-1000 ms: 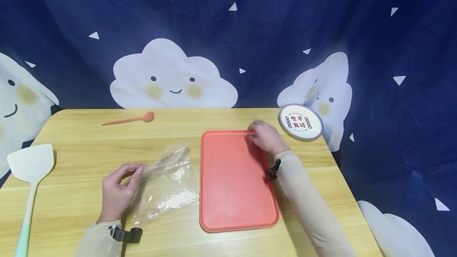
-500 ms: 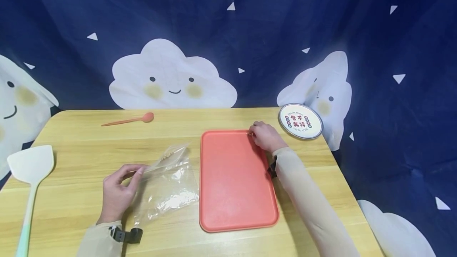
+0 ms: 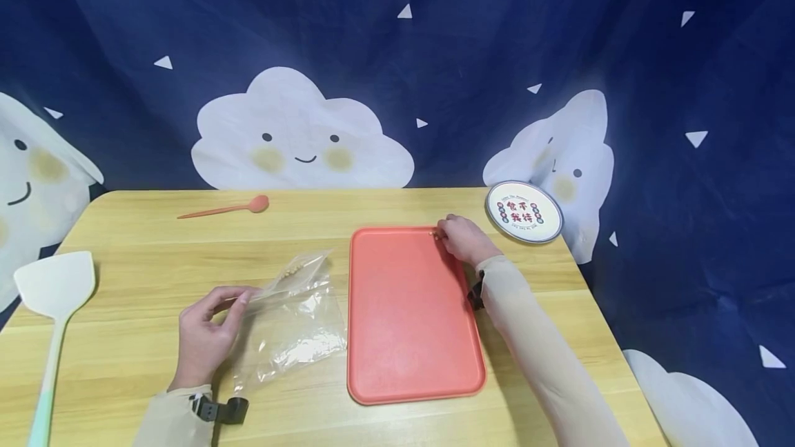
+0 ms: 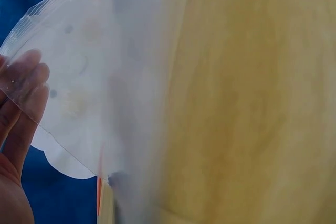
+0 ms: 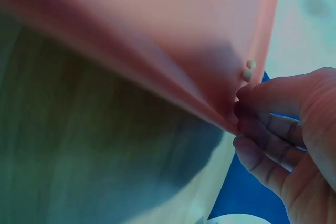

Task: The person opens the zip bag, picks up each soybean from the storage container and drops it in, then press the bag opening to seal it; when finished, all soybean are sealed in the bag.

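My left hand [image 3: 208,330] pinches the edge of a clear plastic bag [image 3: 298,323] between thumb and fingers. Several small pale beans [image 3: 292,270] show in the bag's upper part. In the left wrist view, the bag [image 4: 79,77] spans in front of my fingers [image 4: 29,111]. My right hand [image 3: 467,239] is at the far right corner of a red tray [image 3: 410,316]. In the right wrist view, its thumb and fingertips come together at the tray corner, close to two pale beans [image 5: 248,73]. Whether anything sits between those fingertips is hidden.
A red spoon [image 3: 230,209] lies at the table's back left. On the far left is a white spatula [image 3: 56,288] with a green handle end. An oval plate [image 3: 524,212] with printed lettering stands at the back right corner. A dark blue cloud-print curtain [image 3: 447,54] hangs behind the table.
My right hand has shifted slightly right at the tray corner, leaving small beans more visible beside its fingertips. The left hand and the bag look the same.
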### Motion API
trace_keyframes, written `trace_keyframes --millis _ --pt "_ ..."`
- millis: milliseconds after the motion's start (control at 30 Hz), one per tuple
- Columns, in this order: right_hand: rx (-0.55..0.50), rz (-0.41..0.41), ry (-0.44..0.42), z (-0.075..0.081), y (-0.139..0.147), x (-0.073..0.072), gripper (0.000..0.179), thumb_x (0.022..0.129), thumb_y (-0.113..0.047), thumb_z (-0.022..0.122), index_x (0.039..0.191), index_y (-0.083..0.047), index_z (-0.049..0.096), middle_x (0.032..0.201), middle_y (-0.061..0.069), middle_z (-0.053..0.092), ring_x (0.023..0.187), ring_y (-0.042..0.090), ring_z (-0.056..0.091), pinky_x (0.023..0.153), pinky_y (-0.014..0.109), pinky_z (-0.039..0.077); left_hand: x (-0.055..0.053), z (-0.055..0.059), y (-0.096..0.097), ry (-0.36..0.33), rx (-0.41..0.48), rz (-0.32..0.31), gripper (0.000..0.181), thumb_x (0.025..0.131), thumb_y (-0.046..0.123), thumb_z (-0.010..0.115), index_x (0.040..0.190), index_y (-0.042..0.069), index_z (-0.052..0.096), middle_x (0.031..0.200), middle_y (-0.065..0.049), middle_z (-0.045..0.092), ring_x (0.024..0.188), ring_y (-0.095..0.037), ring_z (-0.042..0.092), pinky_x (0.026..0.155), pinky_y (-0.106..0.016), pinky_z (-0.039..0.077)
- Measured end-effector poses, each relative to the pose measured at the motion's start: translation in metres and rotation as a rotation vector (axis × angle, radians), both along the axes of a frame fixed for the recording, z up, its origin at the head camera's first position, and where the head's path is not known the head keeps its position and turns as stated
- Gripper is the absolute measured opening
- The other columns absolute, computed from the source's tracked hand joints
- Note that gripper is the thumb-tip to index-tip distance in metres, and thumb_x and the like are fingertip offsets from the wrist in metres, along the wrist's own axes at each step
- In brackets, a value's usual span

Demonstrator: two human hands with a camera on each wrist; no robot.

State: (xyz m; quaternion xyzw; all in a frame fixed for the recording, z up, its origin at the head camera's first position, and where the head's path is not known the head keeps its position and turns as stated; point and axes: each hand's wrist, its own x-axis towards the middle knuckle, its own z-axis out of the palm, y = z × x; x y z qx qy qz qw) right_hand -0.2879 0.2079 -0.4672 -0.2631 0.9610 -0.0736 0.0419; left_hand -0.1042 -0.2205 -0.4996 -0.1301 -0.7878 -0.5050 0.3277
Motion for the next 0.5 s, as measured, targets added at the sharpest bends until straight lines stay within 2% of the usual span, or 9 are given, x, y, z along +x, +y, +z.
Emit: trace_keyframes --millis 167,267,333,500 --pt "-0.055 -0.004 0.045 0.011 0.003 0.002 0.006 0.088 -0.003 0.066 0.086 -0.006 0.062 0.081 0.005 0.057 0.076 0.024 0.06 0.069 0.038 0.054 -0.002 0.001 0.002 0.021 0.006 0.0 0.019 0.076 -0.022 0.066 0.088 -0.008 0.07 0.085 -0.022 0.07 0.086 0.0 0.066 0.078 -0.012 0.052" --pt "-0.121 -0.011 0.065 0.02 0.002 0.005 0.007 0.087 -0.004 0.069 0.085 -0.006 0.063 0.081 0.004 0.059 0.076 0.023 0.06 0.069 0.038 0.053 -0.003 0.002 0.002 0.028 0.004 0.005 0.019 0.076 -0.023 0.065 0.088 -0.008 0.07 0.085 -0.023 0.07 0.086 0.001 0.066 0.078 -0.012 0.052" --pt "-0.191 -0.015 0.071 0.025 0.0 0.007 0.005 0.087 -0.004 0.07 0.088 -0.006 0.065 0.083 0.003 0.061 0.078 0.022 0.061 0.071 0.037 0.053 -0.004 0.002 0.003 0.03 0.005 0.006 0.02 0.076 -0.023 0.065 0.088 -0.009 0.07 0.085 -0.023 0.07 0.086 0.001 0.065 0.078 -0.012 0.052" --pt "-0.43 -0.028 0.025 0.035 -0.016 0.021 0.007 0.088 -0.004 0.071 0.095 -0.004 0.068 0.089 0.003 0.064 0.082 0.019 0.061 0.074 0.035 0.054 -0.002 0.001 0.002 0.019 0.009 0.007 0.019 0.075 -0.022 0.067 0.089 -0.008 0.07 0.086 -0.022 0.07 0.087 0.0 0.065 0.08 -0.012 0.052"
